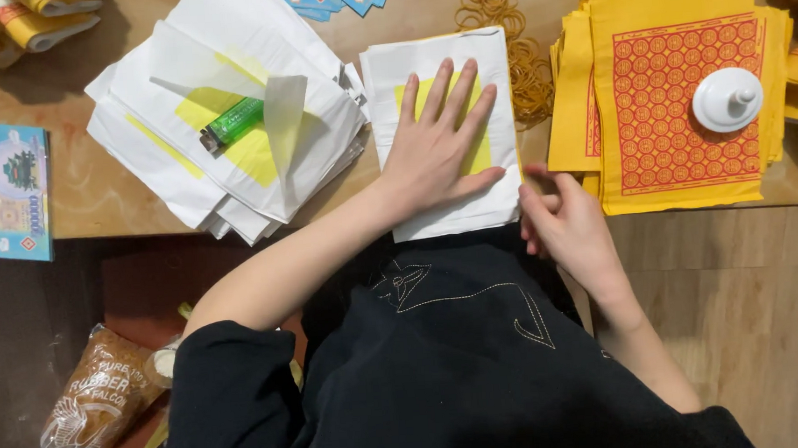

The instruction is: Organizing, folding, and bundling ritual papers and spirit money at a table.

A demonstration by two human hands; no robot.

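A loose heap of thin white paper sheets (223, 124) carries one glossy green plastic lighter (234, 120). Beside it, the left hand (436, 147) lies flat, five fingers spread, gripping nothing, on a squared stack of white, yellow-centred sheets (444, 137). The right hand (568, 226), fingers curled, touches that stack's right edge.

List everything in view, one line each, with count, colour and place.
white paper stack: one, white with yellow centre, table edge, under left hand
loose white sheets: one pile, left of it
lighter: one, green, on loose sheets
rubber bands: a heap, tan, top centre
yellow sheets: one stack, red pattern, right
white knob weight: one, on yellow sheets
banknote bundle: one, blue, far left
rubber band bag: one, brown, floor
left hand: flat on stack
right hand: at stack's right edge
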